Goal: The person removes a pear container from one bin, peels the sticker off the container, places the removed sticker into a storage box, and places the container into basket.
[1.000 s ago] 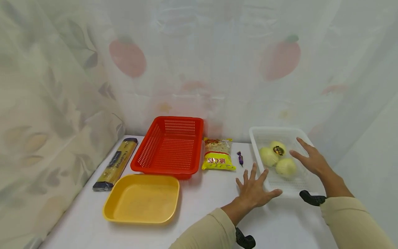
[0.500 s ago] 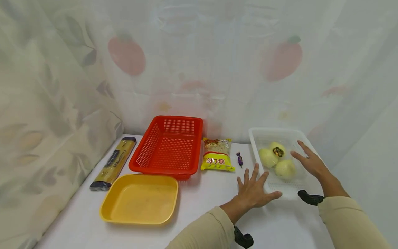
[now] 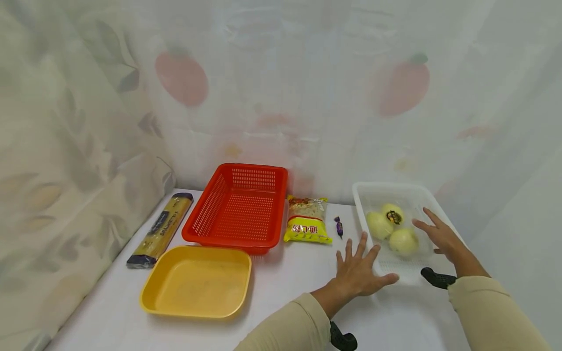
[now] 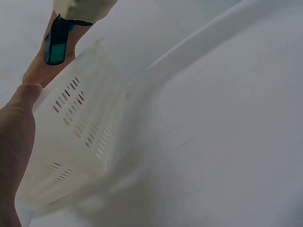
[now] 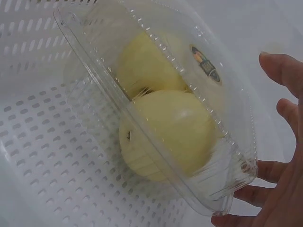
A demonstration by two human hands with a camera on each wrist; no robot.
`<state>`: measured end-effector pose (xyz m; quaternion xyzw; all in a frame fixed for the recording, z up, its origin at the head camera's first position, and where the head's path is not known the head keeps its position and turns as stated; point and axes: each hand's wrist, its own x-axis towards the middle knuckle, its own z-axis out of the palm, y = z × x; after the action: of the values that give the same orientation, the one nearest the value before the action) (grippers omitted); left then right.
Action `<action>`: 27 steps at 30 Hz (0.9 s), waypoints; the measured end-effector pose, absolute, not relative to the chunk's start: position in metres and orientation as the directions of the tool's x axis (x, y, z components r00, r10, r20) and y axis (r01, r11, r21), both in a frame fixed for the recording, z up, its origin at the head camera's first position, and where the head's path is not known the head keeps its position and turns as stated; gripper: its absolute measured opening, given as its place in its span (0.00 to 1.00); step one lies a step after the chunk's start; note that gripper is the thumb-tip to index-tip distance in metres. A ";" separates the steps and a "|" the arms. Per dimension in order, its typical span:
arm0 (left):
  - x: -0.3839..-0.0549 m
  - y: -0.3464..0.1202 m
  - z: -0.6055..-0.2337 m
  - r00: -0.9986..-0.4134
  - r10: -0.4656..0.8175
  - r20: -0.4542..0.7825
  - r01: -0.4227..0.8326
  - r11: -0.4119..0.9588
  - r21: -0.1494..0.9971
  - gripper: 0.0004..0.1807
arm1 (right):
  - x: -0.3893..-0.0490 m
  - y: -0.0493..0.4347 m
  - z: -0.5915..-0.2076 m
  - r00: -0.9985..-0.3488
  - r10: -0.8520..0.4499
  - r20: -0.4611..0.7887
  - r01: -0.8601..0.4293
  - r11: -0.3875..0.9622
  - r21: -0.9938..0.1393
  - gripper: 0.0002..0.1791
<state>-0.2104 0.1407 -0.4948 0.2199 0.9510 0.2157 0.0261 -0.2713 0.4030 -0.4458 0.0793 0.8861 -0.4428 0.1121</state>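
Beige sleeves, curved black wrist pieces

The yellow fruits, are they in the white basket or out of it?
In: the head view shows the fruits inside the white basket; the right wrist view shows its holed floor beside them.

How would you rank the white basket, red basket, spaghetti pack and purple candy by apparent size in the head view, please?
White basket and red basket: too alike to rank
Spaghetti pack
Purple candy, clearly smallest
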 end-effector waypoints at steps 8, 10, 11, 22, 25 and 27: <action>-0.214 0.141 -0.497 -0.895 0.443 0.056 0.427 0.812 0.398 0.46 | -0.273 0.407 -0.459 -0.944 0.041 -0.327 0.294 0.554 -0.779 0.56; -0.214 0.142 -0.498 -0.895 0.442 0.065 0.430 0.813 0.392 0.46 | -0.275 0.408 -0.462 -0.935 0.043 -0.351 0.318 0.537 -0.781 0.57; -0.215 0.142 -0.499 -0.894 0.442 0.070 0.433 0.813 0.389 0.46 | -0.275 0.409 -0.463 -0.931 0.048 -0.362 0.331 0.531 -0.780 0.57; -0.215 0.142 -0.499 -0.888 0.457 0.054 0.442 0.813 0.379 0.46 | -0.277 0.406 -0.467 -0.879 0.044 -0.475 0.431 0.502 -0.750 0.62; -0.215 0.142 -0.498 -0.886 0.461 0.048 0.444 0.813 0.377 0.46 | -0.279 0.405 -0.469 -0.872 0.049 -0.487 0.442 0.506 -0.741 0.61; -0.215 0.142 -0.498 -0.888 0.458 0.046 0.441 0.815 0.376 0.46 | -0.280 0.406 -0.470 -0.872 0.043 -0.487 0.440 0.502 -0.744 0.61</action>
<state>-0.2149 0.1415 -0.4978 0.2360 0.9524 0.1917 0.0232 -0.2801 0.4056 -0.4704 0.1434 0.8414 -0.4778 0.2078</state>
